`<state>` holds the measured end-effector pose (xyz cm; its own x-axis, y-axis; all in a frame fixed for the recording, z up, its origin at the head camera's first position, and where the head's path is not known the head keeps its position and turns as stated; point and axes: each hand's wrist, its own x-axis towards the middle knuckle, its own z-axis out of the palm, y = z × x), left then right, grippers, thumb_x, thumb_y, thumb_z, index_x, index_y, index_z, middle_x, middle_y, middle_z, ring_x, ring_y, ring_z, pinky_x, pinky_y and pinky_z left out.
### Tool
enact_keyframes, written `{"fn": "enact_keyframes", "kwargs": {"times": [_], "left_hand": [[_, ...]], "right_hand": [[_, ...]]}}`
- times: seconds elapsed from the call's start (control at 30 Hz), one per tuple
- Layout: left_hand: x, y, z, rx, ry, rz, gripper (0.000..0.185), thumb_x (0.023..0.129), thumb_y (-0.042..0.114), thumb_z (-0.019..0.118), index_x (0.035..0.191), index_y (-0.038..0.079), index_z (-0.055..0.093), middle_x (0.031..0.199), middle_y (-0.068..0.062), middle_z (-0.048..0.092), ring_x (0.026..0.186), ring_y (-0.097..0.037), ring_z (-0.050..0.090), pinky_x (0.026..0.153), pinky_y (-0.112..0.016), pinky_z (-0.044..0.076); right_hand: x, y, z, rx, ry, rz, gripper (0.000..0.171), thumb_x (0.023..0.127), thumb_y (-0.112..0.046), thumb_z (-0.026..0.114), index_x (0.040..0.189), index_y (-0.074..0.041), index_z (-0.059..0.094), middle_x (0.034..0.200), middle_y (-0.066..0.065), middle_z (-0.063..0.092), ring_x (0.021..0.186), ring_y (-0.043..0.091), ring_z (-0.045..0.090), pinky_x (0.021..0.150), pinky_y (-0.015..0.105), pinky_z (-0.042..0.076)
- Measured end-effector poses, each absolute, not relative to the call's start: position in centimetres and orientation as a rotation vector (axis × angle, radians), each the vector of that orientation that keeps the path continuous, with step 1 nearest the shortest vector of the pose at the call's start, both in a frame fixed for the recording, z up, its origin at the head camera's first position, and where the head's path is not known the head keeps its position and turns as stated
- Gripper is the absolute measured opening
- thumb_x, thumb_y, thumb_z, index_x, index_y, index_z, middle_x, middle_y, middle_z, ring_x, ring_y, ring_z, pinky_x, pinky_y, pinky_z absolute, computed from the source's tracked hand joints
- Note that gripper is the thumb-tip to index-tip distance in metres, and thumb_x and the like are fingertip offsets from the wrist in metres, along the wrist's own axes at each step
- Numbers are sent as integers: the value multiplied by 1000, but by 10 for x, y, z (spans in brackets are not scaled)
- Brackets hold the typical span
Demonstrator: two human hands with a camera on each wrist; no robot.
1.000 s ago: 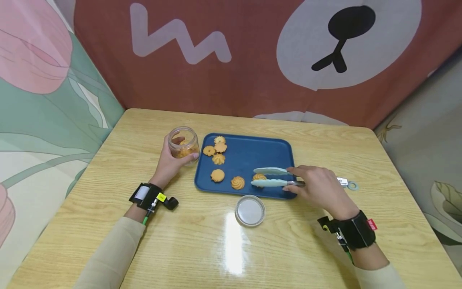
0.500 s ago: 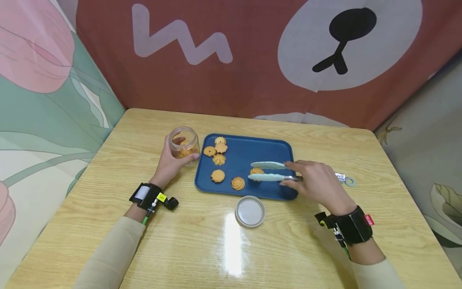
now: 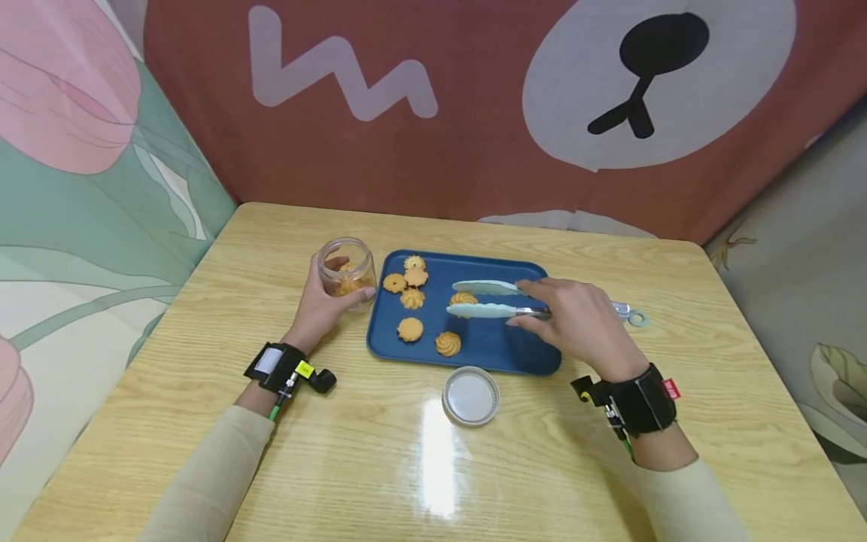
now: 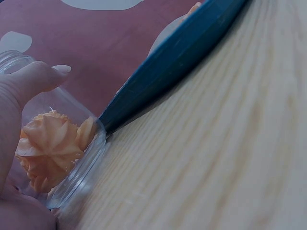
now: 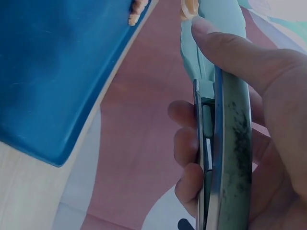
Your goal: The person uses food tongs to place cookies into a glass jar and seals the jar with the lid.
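We see the right hand (image 3: 576, 327) curled round the tongs (image 3: 497, 299) — thumb on the upper arm, fingers under the lower, as the right wrist view confirms. The pale-green tips pinch one cookie (image 3: 463, 299) between them, held over the middle of the tray (image 3: 521, 354).

The left hand (image 3: 318, 305) wraps the jar (image 3: 345, 267), thumb on the near side and fingers round the back. The jar stands upright on the table (image 3: 203, 391), just beside the tray's left edge. In the left wrist view its base sits against the tray rim, though we cannot tell whether they touch.

The table is light wood grain with a glossy top that shows a bright reflection near the front edge. The round lid (image 3: 470, 397) lies flat on it, just in front of the tray. Behind the right hand, the metal end of the tongs and its ring project past the tray's right edge. A red-brown cloth with a bear face hangs behind the table; a floral cloth hangs at the left.

The held cookie is golden and ridged. Five more like it lie on the tray's left half — three clustered near the far left corner, two nearer the front. The jar is clear glass, open at the top, and holds cookies of the same kind.
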<state>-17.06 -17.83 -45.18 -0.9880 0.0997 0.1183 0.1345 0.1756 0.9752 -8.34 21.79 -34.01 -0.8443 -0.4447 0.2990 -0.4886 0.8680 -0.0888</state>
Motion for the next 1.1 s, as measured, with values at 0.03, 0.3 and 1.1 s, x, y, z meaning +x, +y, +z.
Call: {"fn": "enact_keyframes", "kwargs": {"times": [0.03, 0.3, 1.1], "left_hand": [[-171, -178, -452, -236, -2387, -1983, 99, 86, 27, 89, 161, 35, 25, 161, -11, 43, 149, -27, 42, 122, -51, 34], [-169, -179, -452, -230, -2395, -1975, 98, 86, 27, 89, 161, 36, 25, 161, -12, 43, 147, -27, 43, 120, -50, 36], [-171, -178, -451, -225, -2388, -1981, 99, 85, 27, 90, 160, 36, 25, 162, -12, 43, 151, -27, 41, 123, -52, 33]], "right_hand": [[-85, 216, -339, 705, -2767, 232, 58, 85, -42, 87, 128, -6, 75, 98, 13, 81, 67, 18, 67, 57, 32, 50], [-94, 203, -332, 720, -2744, 230, 60, 86, -45, 86, 130, -7, 74, 104, 14, 81, 71, 22, 72, 58, 34, 54], [-129, 146, -307, 766, -2690, 275, 58, 89, -47, 82, 135, -13, 72, 110, 10, 81, 84, 24, 75, 65, 36, 56]]}}
